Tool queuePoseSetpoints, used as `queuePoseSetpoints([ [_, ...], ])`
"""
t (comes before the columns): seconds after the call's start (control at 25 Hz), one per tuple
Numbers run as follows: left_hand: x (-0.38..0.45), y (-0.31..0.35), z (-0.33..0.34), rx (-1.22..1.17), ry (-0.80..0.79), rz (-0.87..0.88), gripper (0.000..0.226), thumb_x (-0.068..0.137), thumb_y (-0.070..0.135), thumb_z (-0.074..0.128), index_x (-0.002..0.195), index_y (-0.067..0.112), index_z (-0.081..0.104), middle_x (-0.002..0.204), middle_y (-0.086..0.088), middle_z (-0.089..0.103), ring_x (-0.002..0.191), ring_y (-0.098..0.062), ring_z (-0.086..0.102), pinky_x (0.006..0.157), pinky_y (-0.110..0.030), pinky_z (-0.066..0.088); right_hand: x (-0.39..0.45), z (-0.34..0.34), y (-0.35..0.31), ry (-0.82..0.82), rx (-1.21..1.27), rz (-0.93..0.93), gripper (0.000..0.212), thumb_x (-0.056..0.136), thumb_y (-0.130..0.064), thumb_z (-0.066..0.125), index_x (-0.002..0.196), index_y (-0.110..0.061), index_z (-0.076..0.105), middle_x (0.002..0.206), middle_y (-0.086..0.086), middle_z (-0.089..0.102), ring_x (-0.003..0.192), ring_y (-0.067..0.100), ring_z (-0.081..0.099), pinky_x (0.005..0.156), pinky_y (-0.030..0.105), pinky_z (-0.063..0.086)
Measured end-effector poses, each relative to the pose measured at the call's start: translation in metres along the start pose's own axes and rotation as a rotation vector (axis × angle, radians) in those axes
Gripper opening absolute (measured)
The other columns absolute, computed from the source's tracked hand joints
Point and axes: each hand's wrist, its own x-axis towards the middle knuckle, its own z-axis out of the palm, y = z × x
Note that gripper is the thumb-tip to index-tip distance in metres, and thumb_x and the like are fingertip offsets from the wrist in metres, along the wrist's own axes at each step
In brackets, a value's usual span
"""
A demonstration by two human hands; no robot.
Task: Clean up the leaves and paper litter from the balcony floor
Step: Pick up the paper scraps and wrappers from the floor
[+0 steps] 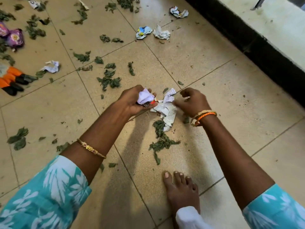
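The left hand [133, 101] clutches a wad of crumpled white paper [145, 97], freeing the right hand [192, 102], fingers loosely curled, to gather the torn printed paper scrap [166, 109] lying on the beige tiled floor [222, 90] among dry green leaves [160, 139]

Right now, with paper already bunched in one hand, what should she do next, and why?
Probably pinch up the printed paper scrap with the right hand: its fingers already touch it, while the left hand is full of crumpled paper.
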Motion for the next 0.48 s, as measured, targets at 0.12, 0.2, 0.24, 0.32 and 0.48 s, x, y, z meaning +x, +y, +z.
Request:
queuePoseSetpoints([
  [0.12, 0.003, -0.009, -0.016, 0.099, 0.119, 0.028, 0.022, 0.103, 0.014, 0.042, 0.107, -0.003, 0.056, 0.101, -0.016, 0.058, 0.092, -0.028, 0.064, 0.071, -0.029, 0.058, -0.023, 0.018, -0.015, -0.174, -0.309, -0.142, 0.075, 0.072, -0.042, 0.076, 0.135, -0.018, 0.042, 0.132, 0.015, 0.039, 0.121, 0.033, 0.038, 0.096, 0.039, 0.040],
  [0.2, 0.004, -0.014, -0.025, 0.224, 0.159, 0.030, 0.025, 0.099, 0.019, 0.051, 0.080, 0.003, 0.052, 0.066, -0.008, 0.053, 0.047, -0.016, 0.056, 0.039, -0.021, 0.048, -0.030, 0.035, -0.012, -0.122, -0.346, -0.196, 0.053, 0.081, -0.035, 0.069, 0.128, -0.018, 0.051, 0.129, 0.016, 0.042, 0.118, 0.033, 0.039, 0.090, 0.038, 0.043],
  [0.24, 0.005, -0.016, -0.031, 0.264, 0.174, 0.028, 0.027, 0.097, 0.023, 0.056, 0.077, 0.006, 0.049, 0.061, -0.004, 0.045, 0.036, -0.011, 0.045, 0.034, -0.017, 0.039, -0.029, 0.038, -0.009, -0.083, -0.284, -0.192, 0.042, 0.085, -0.029, 0.065, 0.123, -0.016, 0.057, 0.125, 0.016, 0.047, 0.114, 0.033, 0.043, 0.086, 0.036, 0.044],
  [0.32, 0.003, -0.016, -0.042, 0.337, 0.229, 0.054, 0.026, 0.090, 0.031, 0.066, 0.086, 0.008, 0.054, 0.065, 0.001, 0.037, 0.037, -0.007, 0.034, 0.035, -0.015, 0.030, -0.023, 0.036, -0.002, 0.003, -0.138, -0.182, 0.029, 0.087, -0.020, 0.061, 0.115, -0.014, 0.064, 0.112, 0.015, 0.056, 0.103, 0.031, 0.052, 0.079, 0.030, 0.042],
  [0.48, -0.005, -0.013, -0.051, 0.403, 0.242, 0.110, 0.035, 0.083, 0.038, 0.072, 0.097, 0.009, 0.059, 0.064, 0.004, 0.033, 0.043, -0.006, 0.027, 0.036, -0.016, 0.024, -0.021, 0.009, -0.005, 0.218, 0.113, -0.091, 0.021, 0.087, -0.010, 0.055, 0.100, -0.013, 0.071, 0.098, 0.011, 0.068, 0.085, 0.023, 0.064, 0.072, 0.026, 0.049],
])
